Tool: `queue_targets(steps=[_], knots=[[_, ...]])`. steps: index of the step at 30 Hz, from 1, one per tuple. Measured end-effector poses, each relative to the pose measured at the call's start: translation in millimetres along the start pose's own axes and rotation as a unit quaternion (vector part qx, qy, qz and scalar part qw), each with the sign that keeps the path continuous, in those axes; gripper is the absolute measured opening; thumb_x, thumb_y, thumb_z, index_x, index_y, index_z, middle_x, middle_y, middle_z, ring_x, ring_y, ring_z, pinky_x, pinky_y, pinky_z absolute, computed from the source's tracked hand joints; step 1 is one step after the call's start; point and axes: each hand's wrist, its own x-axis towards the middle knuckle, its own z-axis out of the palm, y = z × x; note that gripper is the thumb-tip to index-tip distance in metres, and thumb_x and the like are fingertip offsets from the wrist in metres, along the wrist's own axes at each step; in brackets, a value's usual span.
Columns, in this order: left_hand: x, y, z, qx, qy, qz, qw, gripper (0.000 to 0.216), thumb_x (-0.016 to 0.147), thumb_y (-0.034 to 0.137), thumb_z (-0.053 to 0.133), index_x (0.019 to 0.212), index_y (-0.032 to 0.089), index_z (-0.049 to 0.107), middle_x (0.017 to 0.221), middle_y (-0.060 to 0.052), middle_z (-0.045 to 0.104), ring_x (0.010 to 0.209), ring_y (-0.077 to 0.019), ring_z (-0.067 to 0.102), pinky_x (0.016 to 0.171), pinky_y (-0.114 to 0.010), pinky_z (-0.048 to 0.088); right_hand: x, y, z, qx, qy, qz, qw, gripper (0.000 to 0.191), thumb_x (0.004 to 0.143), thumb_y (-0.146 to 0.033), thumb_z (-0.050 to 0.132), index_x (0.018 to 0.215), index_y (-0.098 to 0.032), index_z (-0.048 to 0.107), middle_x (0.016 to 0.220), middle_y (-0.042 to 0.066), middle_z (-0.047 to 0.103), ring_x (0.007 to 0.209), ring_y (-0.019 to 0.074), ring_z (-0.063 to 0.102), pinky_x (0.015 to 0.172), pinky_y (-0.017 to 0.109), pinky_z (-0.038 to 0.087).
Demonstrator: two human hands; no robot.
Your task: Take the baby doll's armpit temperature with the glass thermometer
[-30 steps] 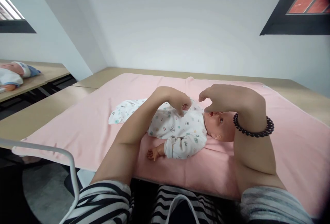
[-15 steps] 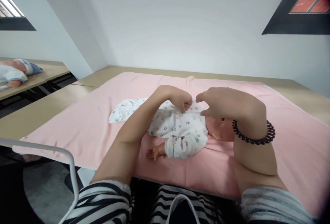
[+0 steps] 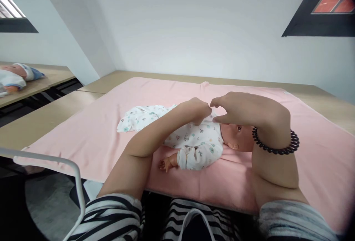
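1 doll [image 3: 198, 135]: lay crosswise, head [image 3: 238, 139] nearer right hand [image 3: 242, 107], whose fingers were parted; left hand [image 3: 198, 110]: grip couldn't be told.

— Garment [image 3: 191, 137] on the doll [image 3: 209, 146]?
— White, with a scattered print of small green, pink and grey motifs. I record the blanket [image 3: 91, 133] beneath as plain pink.
— On yourself?
— My left sleeve [image 3: 111, 215], seven o'clock: black-and-white stripes. My wrist coil [image 3: 277, 151], four o'clock: black.
— Outlying?
— Nine o'clock, second doll [image 3: 13, 78]: blue-trimmed white top [image 3: 10, 79]. Two o'clock, window [image 3: 332, 0]: dark frame [image 3: 303, 24], red panes.
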Motion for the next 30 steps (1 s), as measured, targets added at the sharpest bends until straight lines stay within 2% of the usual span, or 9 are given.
queue_targets(steps=[6,10,16,20,26,30], knots=[[-1.6,0.9,-1.1,0.017,0.027,0.006,0.999,0.035,0.073,0.009,0.063,0.108,0.014,0.069,0.089,-0.012,0.072,0.082,-0.0277,0.068,0.074,-0.036,0.052,-1.2,1.1,-1.5,0.011,-0.001,-0.013,1.0,0.035,0.089,-0.039,0.055,0.119,-0.023,0.063,0.093,0.004,0.07,0.075,0.02,0.064,0.067,0.034,0.044],[2.5,5.4,1.8,0.018,0.022,0.01,1.0,0.037,0.074,0.006,0.061,0.11,0.013,0.069,0.1,-0.015,0.072,0.086,-0.0304,0.069,0.075,-0.039,0.052,-2.4,-0.1,-3.8,0.018,-0.016,-0.017,1.0,0.027,0.088,-0.034,0.054,0.109,-0.022,0.066,0.089,0.004,0.069,0.072,0.0186,0.063,0.064,0.032,0.042],[0.8,7.2,-1.3,-0.013,-0.007,-0.023,1.0,0.037,0.069,0.01,0.07,0.105,0.019,0.068,0.099,-0.01,0.073,0.09,-0.0258,0.067,0.08,-0.035,0.051,-1.9,1.8,-3.1,0.022,-0.013,-0.023,0.999,0.038,0.089,-0.04,0.056,0.122,-0.023,0.063,0.098,0.007,0.07,0.078,0.0205,0.064,0.066,0.032,0.042],[-2.2,8.2,-5.2,0.004,-0.018,-0.026,1.0,0.035,0.068,0.015,0.072,0.104,0.017,0.069,0.105,-0.012,0.071,0.09,-0.0273,0.066,0.078,-0.036,0.051,-2.5,2.5,-2.1,0.023,-0.006,-0.04,0.999,0.038,0.089,-0.042,0.056,0.122,-0.024,0.063,0.102,0.006,0.07,0.081,0.0203,0.064,0.069,0.032,0.044],[0.8,5.0,-2.1,0.006,-0.003,-0.021,1.0,0.035,0.068,0.022,0.074,0.102,0.017,0.069,0.101,-0.011,0.072,0.09,-0.028,0.066,0.079,-0.037,0.051,0.2,-3.4,-3.0,0.0,-0.022,-0.009,1.0,0.035,0.09,-0.039,0.056,0.117,-0.019,0.066,0.091,0.007,0.07,0.074,0.0199,0.063,0.063,0.032,0.043],[1.0,1.4,-1.0,-0.018,0.008,-0.019,1.0,0.037,0.066,0.022,0.074,0.103,0.022,0.07,0.096,-0.007,0.072,0.086,-0.0253,0.065,0.079,-0.035,0.05,12.8,-15.5,-0.5,-0.061,-0.066,0.02,0.996,0.024,0.087,-0.027,0.057,0.101,-0.016,0.073,0.084,0.009,0.069,0.069,0.0209,0.062,0.06,0.033,0.041]])
